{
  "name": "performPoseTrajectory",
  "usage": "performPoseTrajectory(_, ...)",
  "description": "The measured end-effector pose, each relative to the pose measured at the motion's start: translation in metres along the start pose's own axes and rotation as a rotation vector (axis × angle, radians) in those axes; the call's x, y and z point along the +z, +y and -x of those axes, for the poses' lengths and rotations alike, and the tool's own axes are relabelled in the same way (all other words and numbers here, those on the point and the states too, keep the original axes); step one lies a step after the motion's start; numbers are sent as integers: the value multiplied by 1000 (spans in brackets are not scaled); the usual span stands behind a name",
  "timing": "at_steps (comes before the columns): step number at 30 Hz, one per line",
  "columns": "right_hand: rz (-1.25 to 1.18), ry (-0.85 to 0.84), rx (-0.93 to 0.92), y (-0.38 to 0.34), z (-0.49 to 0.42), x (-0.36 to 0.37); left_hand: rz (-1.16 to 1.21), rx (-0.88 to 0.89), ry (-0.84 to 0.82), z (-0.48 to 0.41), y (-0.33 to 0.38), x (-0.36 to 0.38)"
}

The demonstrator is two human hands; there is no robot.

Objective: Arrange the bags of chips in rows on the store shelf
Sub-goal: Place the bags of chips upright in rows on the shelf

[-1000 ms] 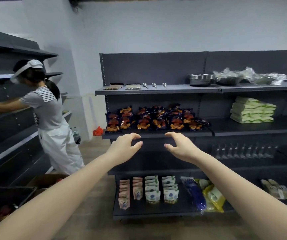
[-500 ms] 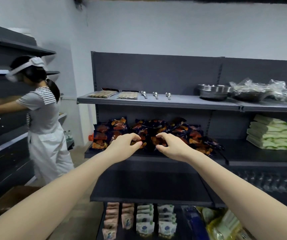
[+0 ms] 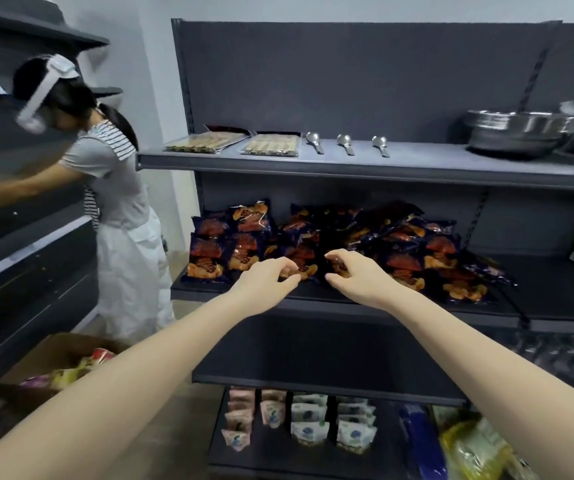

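Sitting on the dark middle shelf (image 3: 365, 306), chip bags (image 3: 406, 251) form a loose heap, with tidier rows at its left end | bags: glossy navy, orange-red chip pictures, writing too blurred to read | left hand (image 3: 268, 277): fingers curled, pinching a front bag's edge | right hand (image 3: 354, 275): fingers curled onto a front bag alongside.

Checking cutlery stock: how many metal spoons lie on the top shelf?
3, side by side on the top shelf: left spoon beside the flat packets, middle spoon, right spoon nearest the steel bowls. None looks hidden.
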State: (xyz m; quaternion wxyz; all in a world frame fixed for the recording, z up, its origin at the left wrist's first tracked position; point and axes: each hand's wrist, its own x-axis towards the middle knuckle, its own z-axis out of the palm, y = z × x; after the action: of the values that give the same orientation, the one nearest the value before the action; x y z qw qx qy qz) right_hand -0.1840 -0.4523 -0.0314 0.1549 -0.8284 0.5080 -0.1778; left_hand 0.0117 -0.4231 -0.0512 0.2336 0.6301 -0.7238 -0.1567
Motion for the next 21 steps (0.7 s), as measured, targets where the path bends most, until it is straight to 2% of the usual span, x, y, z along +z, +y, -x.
performPoseTrajectory(7, -17, -9, 16, -7, -76, 30, -24, 25, -14, -64, -50, -13)
performPoseTrajectory(15, -39, 28, 32, -42, -183, 49, -79, 16, 12, -140, -133, -67)
performPoseTrajectory(21, -93, -37, 21, -63, -231, 77, -42, -4, -42, -169, -189, -79)
